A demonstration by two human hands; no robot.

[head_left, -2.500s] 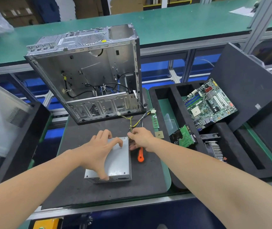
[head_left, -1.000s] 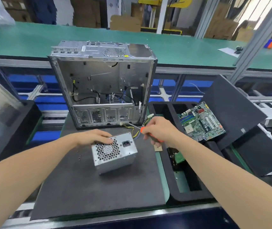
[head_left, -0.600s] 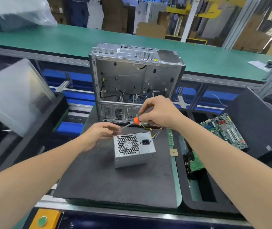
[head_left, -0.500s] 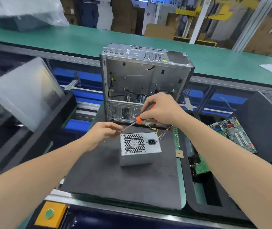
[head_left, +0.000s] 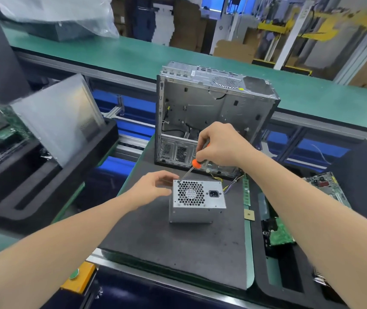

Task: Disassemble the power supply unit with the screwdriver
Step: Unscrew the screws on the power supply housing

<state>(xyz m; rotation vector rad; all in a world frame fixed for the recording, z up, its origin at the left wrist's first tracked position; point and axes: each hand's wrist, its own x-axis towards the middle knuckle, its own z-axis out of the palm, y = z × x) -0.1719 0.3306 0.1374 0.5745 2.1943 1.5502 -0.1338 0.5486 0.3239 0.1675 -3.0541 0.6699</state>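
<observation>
Screwdriver [head_left: 197, 163] slants toward 7 o'clock
Your right hand [head_left: 219, 146] grips it; your left hand [head_left: 153, 188] holds the power supply unit [head_left: 198, 196].

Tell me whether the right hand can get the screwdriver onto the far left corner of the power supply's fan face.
Probably yes. The right hand grips the screwdriver, whose tip sits at that corner of the power supply unit. The left hand holds the casing's left side, fingers off the grille face.
</observation>
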